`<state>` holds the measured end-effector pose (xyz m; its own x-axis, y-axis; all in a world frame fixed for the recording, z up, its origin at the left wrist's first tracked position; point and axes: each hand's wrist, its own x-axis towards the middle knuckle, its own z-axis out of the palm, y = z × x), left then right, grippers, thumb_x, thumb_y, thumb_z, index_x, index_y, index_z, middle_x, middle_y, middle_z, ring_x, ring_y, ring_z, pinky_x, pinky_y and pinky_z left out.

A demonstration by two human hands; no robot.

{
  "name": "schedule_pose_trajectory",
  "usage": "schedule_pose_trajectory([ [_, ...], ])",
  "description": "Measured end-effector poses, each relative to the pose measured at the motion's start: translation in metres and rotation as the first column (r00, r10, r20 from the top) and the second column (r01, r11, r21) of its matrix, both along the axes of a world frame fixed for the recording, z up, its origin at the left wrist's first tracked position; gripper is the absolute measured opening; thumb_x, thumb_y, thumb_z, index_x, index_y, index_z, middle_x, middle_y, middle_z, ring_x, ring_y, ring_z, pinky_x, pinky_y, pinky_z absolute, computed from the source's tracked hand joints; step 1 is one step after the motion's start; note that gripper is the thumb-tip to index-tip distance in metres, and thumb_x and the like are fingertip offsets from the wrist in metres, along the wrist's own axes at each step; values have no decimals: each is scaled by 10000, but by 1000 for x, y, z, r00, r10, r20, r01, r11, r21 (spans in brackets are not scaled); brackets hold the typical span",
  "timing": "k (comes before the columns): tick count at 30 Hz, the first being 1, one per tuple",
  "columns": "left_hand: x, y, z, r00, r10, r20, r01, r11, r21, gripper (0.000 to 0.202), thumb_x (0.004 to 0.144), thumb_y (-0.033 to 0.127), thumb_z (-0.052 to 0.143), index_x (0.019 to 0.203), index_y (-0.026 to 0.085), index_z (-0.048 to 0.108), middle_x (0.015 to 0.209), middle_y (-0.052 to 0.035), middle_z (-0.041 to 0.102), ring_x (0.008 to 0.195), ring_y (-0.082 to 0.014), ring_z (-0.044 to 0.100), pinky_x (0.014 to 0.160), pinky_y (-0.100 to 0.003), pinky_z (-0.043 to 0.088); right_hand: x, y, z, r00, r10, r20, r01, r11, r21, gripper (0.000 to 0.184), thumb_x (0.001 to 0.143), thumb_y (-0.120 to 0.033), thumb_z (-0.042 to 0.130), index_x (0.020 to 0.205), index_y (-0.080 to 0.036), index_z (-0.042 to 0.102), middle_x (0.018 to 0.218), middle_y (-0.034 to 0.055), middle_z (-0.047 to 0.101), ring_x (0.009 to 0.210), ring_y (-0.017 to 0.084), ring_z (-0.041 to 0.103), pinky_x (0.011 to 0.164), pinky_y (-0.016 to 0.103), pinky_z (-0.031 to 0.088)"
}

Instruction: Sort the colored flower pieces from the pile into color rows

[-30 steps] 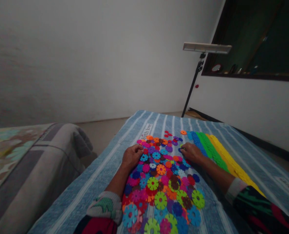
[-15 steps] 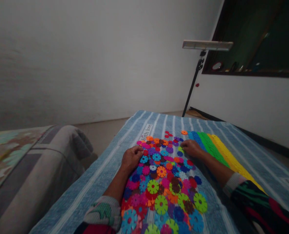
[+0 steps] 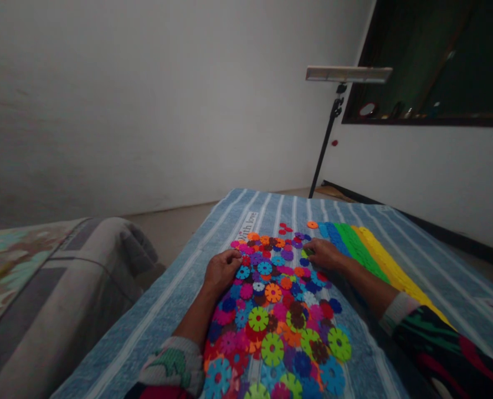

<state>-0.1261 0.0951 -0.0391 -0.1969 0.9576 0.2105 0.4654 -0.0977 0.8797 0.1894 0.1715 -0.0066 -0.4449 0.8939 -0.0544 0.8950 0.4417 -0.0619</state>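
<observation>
Filling the back: grey-white wall (image 3: 147,111). Below it, blue striped cloth (image 3: 155,310) over the work surface, white bands, "With love" lettering (image 3: 247,226) near the far left edge. Off to the left, separate from it: grey blanket (image 3: 92,277), patterned part at its outer side. Upper right: dark-framed window (image 3: 437,61).

Main item is the snowflake disc spread (image 3: 272,292), mixed colors, flat on the cloth between the two forearms, many overlapping, running from the near picture edge up to the hands. Right of it, discs sorted in color rows: blue row (image 3: 337,235), green row (image 3: 357,246), yellow row (image 3: 385,263), side by side. Right forearm covers part of them in this view. Panel lamp (image 3: 348,74) on a black stand beyond the far edge.

Left hand (image 3: 221,270): at the spread's left edge, fingers bent, thumb and index close together; can't tell if a disc is pinched. Right hand (image 3: 323,255): far right edge of spread, fingertips at a yellow-green disc (image 3: 304,254); can't tell if clamped.

Smallest: red discs (image 3: 285,228) just past the spread, one orange disc (image 3: 312,225) beside the rows' far end.
</observation>
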Motion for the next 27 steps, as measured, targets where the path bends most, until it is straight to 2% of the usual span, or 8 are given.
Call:
schedule_pose_trajectory([
  [8, -1, 4, -4, 1000, 3, 2, -3, 1000, 21, 261, 621, 409, 603, 712, 178, 684, 625, 15, 639, 605, -163, 568, 596, -257, 432, -6, -3, 9, 996, 29, 84, -27, 999, -27, 252, 796, -166, 563, 996, -187, 715, 1034, 92, 658, 916, 204, 605, 720, 249, 404],
  [14, 0, 5, -2, 1000, 3, 9, -4, 1000, 26, 258, 622, 404, 609, 712, 174, 686, 610, 20, 642, 577, -153, 556, 583, -253, 426, -10, -3, 19, 989, 57, 139, -46, 996, -80, 274, 803, -154, 556, 1021, -183, 719, 961, 94, 696, 849, 200, 634, 666, 245, 425],
  [19, -1, 8, -4, 1000, -6, 0, 6, 999, 46, 277, 611, 415, 621, 719, 170, 690, 627, 10, 650, 611, -160, 566, 616, -261, 435, -21, -7, 21, 980, 56, 191, -39, 995, -91, 307, 765, -125, 584, 1038, -130, 727, 1050, 172, 690, 858, 245, 658, 654, 282, 458],
  [23, -1, 11, -6, 999, -4, 35, 3, 1000, 28, 290, 596, 421, 629, 723, 167, 684, 608, 15, 635, 583, -152, 550, 603, -262, 435, -21, -13, 20, 986, 35, 166, -26, 998, -60, 314, 753, -126, 574, 1021, -140, 737, 1012, 161, 710, 902, 260, 663, 691, 291, 474],
  [27, -2, 13, -8, 999, 4, 39, -5, 999, 35, 300, 573, 416, 641, 729, 165, 690, 629, 8, 647, 608, -160, 564, 611, -262, 445, -7, -21, 24, 995, 12, 98, -10, 1000, -21, 343, 755, -147, 566, 1059, -152, 724, 1041, 145, 709, 971, 269, 651, 745, 291, 467],
])
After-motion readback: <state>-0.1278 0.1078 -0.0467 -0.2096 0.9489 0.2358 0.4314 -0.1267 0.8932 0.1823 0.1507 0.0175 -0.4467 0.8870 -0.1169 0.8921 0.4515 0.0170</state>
